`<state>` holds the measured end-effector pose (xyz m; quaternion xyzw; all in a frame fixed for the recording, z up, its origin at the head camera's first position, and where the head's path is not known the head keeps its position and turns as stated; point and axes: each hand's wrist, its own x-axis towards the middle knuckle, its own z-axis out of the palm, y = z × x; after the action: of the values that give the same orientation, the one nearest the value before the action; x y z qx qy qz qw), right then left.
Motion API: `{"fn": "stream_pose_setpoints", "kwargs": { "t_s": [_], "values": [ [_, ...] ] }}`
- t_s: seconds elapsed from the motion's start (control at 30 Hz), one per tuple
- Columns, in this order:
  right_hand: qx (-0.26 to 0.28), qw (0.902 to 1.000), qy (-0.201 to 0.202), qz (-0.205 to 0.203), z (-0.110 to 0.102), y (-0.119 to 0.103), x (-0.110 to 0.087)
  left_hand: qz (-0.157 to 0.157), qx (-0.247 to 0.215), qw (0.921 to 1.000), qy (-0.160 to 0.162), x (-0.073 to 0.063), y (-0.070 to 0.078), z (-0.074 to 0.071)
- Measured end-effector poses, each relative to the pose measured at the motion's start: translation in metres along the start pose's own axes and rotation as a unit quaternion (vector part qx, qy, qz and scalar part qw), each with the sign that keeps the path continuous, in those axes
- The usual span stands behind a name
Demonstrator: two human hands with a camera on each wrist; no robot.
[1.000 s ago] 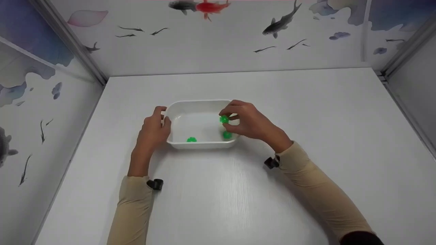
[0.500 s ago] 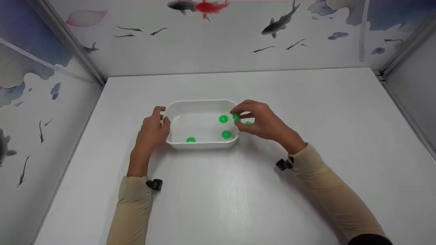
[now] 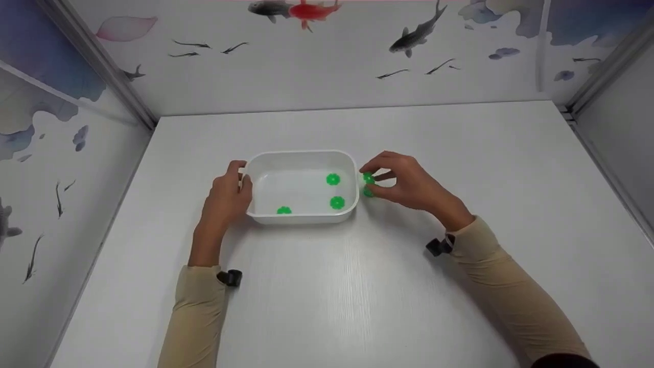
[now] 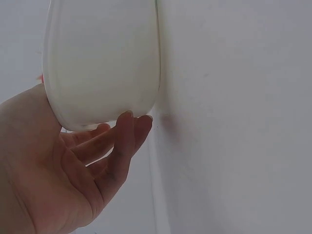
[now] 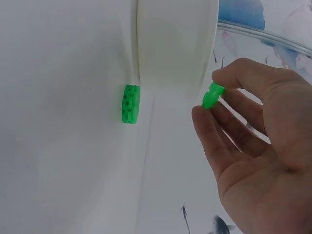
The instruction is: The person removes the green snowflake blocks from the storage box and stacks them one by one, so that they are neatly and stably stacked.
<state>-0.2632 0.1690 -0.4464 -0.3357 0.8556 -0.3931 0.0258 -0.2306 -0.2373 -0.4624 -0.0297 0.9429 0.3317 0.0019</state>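
The green flower piece (image 5: 213, 96) in your right hand (image 3: 409, 180) is just outside the right end of the white tray (image 3: 301, 220), above a green stack (image 5: 130, 104) standing on the table (image 3: 317, 286) close beside that end. It looks like light, stiff plastic, probably hard to break; the notched edge should give your fingertips some bite, and a pinch on opposite edges seems the best hold. You have such a pinch now, thumb and fingers narrowed on it, the forearm slanting in from the tray's near right. A pair of loose flowers (image 3: 337, 203) lie inside the tray's right end, a third flower (image 3: 284, 210) by its near wall. Your left hand (image 3: 225, 197) grips the tray's left end, fingers bent against its outside; that smooth wall may be slippery.
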Motion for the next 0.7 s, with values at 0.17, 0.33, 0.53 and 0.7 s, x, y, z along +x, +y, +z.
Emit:
{"fn": "stream_pose_setpoints", "kwargs": {
  "t_s": [0.17,0.33,0.53,0.7],
  "values": [
    [-0.005,0.9988,-0.041,0.027,0.001,0.008,0.003,-0.003,-0.002,1.0000,-0.004,0.000,0.000,0.000],
    [-0.007,0.9968,-0.062,0.049,0.002,0.015,0.004,-0.012,0.001,0.9999,-0.006,0.000,0.001,0.001],
    [-0.009,0.9949,-0.070,0.072,0.005,0.021,0.006,-0.018,0.000,0.9998,-0.011,0.001,0.000,0.001],
    [-0.030,0.9935,-0.078,0.077,0.005,0.022,0.006,-0.013,0.000,0.9998,-0.013,0.002,-0.001,0.001]
  ]
}}
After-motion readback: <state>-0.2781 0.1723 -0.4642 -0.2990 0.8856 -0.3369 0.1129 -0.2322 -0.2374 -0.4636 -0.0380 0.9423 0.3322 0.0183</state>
